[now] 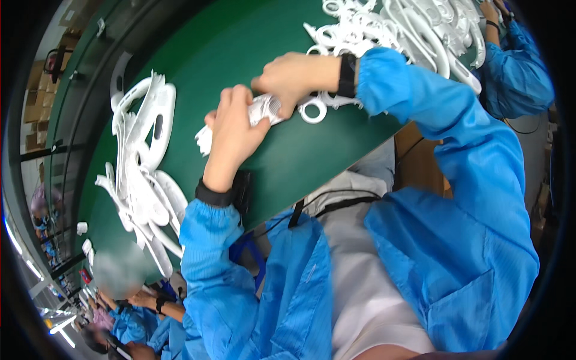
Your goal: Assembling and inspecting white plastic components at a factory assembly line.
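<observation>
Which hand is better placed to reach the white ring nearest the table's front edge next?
Probably the right hand: the white ring lies close beside it, while the left hand, on the white part, is farther off.

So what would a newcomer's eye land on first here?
Probably the heap of long, curved white pieces on the left of the green table, then the jumble of white rings and long parts at the upper right. Between them, the left hand holds a white part, with the right hand at its right end.
</observation>
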### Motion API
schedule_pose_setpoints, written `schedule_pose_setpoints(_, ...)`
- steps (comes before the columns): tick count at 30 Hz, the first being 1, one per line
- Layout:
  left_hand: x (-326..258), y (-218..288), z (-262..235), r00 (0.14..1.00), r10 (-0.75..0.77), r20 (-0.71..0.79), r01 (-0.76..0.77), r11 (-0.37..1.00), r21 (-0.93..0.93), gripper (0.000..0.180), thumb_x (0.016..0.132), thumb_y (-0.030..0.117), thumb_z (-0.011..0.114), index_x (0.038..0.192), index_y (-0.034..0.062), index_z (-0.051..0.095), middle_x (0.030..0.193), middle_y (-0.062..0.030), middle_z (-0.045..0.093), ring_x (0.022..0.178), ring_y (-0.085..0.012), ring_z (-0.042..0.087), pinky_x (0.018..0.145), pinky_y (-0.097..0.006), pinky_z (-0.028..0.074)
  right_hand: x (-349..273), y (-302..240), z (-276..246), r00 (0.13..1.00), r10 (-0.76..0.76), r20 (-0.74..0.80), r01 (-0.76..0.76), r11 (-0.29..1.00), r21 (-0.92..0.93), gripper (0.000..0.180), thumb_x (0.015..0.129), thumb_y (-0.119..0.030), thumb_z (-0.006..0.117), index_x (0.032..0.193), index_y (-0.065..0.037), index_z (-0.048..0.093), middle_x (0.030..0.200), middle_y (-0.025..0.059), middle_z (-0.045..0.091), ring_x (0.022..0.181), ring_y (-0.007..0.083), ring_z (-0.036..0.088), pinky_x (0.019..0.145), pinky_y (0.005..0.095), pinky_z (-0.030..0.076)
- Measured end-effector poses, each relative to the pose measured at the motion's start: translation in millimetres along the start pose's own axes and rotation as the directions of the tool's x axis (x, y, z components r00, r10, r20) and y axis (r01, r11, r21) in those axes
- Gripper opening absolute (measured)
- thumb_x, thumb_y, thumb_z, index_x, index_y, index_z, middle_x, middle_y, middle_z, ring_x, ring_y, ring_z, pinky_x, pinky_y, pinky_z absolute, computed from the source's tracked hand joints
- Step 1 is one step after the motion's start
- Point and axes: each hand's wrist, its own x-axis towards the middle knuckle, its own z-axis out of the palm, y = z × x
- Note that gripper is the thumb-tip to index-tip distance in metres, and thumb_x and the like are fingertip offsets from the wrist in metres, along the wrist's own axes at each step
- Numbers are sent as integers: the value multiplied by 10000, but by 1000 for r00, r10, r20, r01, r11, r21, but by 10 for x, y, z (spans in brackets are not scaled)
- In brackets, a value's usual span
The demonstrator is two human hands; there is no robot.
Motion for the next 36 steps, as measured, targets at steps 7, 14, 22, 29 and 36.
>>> schedule_pose_setpoints(7, 148, -15, -83, 943, -279, 180, 255, 956, 145, 312, 685, 253, 713, 943, 86, 659, 891, -153, 682, 871, -338, 648, 758, -447, 485, 86, -75, -74, 954, 87, 285, -129, 983, 131, 378, 579, -299, 724, 777, 15, 649, 625, 135, 625, 595, 277, 625, 539, 401, 492)
schedule_pose_setpoints(14, 253, -37, 101, 983, -157, 93, 142, 979, 148, 400, 745, 492, 663, 965, 162, 718, 887, -158, 683, 858, -335, 658, 740, -434, 524, 74, 32, -198, 958, -81, 275, 7, 966, 259, 287, 759, -273, 675, 757, 13, 653, 602, 146, 618, 503, 225, 608, 471, 367, 466)
schedule_pose_setpoints(22, 204, -56, 82, 970, -197, 144, 181, 976, 117, 271, 702, 281, 657, 900, 103, 705, 914, -123, 692, 893, -309, 662, 773, -426, 496, 91, -125, -283, 912, 119, 392, -314, 817, 484, 304, 819, -190, 627, 645, 45, 547, 490, 45, 517, 391, 143, 565, 349, 259, 422)
schedule_pose_setpoints(29, 168, -53, 8, 966, -188, 177, 161, 974, 156, 223, 696, 227, 647, 887, 123, 694, 874, -99, 685, 865, -298, 658, 726, -421, 459, 167, 82, -56, 966, -254, 55, 247, 962, 118, 403, 851, -329, 580, 686, 38, 603, 560, 197, 538, 517, 343, 560, 531, 422, 443)
schedule_pose_setpoints(36, 189, -500, -843, 985, -6, -175, -36, 972, -233, 336, 825, 179, 574, 1129, 51, 635, 1049, -164, 646, 919, -254, 633, 792, -336, 493, 105, 237, -405, 996, -76, 56, 57, 958, 280, 460, 912, -385, 542, 735, 34, 608, 539, 143, 527, 487, 252, 520, 501, 389, 424)
